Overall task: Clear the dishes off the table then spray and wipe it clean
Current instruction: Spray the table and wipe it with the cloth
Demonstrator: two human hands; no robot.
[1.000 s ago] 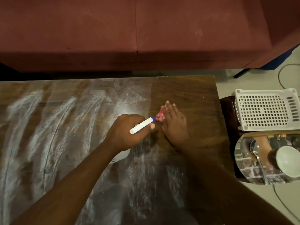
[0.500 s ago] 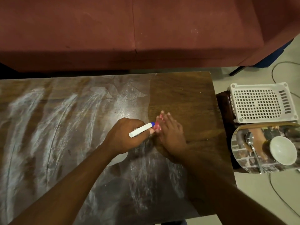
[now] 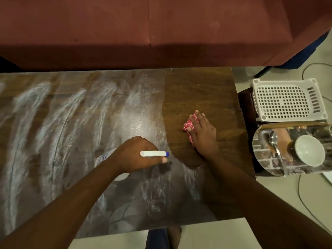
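Observation:
The dark wooden table (image 3: 197,87) carries white smeared streaks over its left and middle; its right end looks plain and matte. My left hand (image 3: 136,155) grips a white spray bottle (image 3: 152,154) with a blue nozzle tip pointing right, just above the table's middle. My right hand (image 3: 203,132) lies flat, pressing a red-and-white checked cloth (image 3: 188,125) onto the table's right part. Most of the cloth is hidden under my fingers.
A low side stand to the right holds a white perforated plastic basket (image 3: 287,99) and a shiny metal tray (image 3: 265,159) with a spoon (image 3: 274,141) and a white cup (image 3: 309,150). A red sofa (image 3: 143,29) runs behind the table. Cables (image 3: 305,203) lie on the floor at right.
My right hand has slid the cloth to the right, away from the bottle's nozzle. My left hand with the bottle stayed near the table's middle, its nozzle turned more level.

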